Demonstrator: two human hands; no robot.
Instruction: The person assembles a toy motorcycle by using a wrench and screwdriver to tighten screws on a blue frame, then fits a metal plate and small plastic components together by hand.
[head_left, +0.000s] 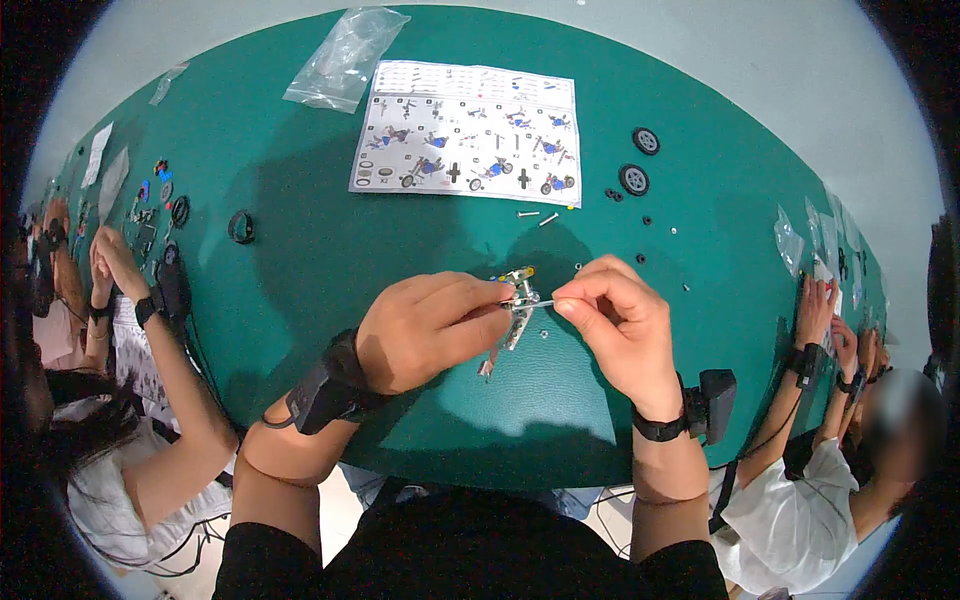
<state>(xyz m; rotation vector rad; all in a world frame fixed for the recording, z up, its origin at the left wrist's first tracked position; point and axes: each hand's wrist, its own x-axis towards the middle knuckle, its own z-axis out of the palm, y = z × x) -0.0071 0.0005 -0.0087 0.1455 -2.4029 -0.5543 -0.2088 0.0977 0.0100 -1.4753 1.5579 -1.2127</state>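
Note:
Near the middle of the green table, my left hand (440, 325) pinches a small metal assembly (520, 318) made of perforated strips, with a bit of yellow at its top. My right hand (620, 318) is closed, thumb and fingertips pinching a thin metal rod (545, 303) that reaches into the assembly. A small nut (544, 334) lies just below the rod. Two screws (548, 219) rest above the hands, under the printed instruction sheet (465, 132).
Two black wheels (634, 180) and several small black rings (647, 220) lie at the upper right of the green table (300, 200). A plastic bag (350, 55) is at the top. Other people's hands (817, 308) and parts are at both sides; a black band (241, 227) lies left.

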